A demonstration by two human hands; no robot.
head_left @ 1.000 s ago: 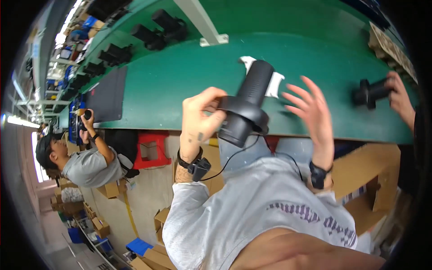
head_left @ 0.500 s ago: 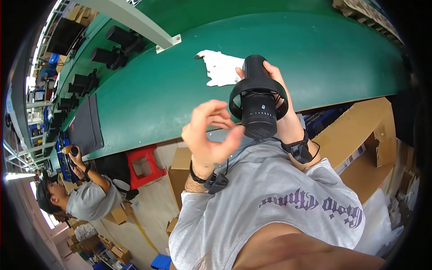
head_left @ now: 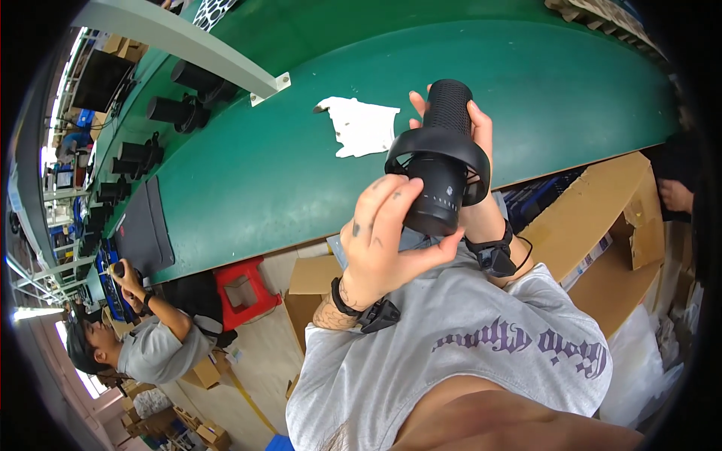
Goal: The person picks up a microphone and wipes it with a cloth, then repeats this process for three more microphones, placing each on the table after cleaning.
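Observation:
A black microphone (head_left: 436, 188) with a mesh-covered top and a ring-shaped shock mount (head_left: 444, 140) around its middle is held up, tilted, over the near edge of the green bench. My right hand (head_left: 481, 135) wraps the mesh end from behind, so part of its palm is hidden. The smooth lower end sits in my left hand (head_left: 380, 233), fingers on its side and thumb near its base. Left of the microphone, a crumpled white cloth or glove (head_left: 365, 126) lies on the bench.
Several black microphones (head_left: 169, 110) stand on the bench at left, past a metal post (head_left: 267, 84). A dark mat (head_left: 143, 225) lies near a co-worker (head_left: 162, 346) holding something dark. A red stool (head_left: 244, 293) and an opened cardboard box (head_left: 594, 225) stand below the bench edge.
My left hand has moved right and closed on the microphone's lower end. The microphone has tilted slightly, still in my right hand. Another person's hand has appeared at the far right.

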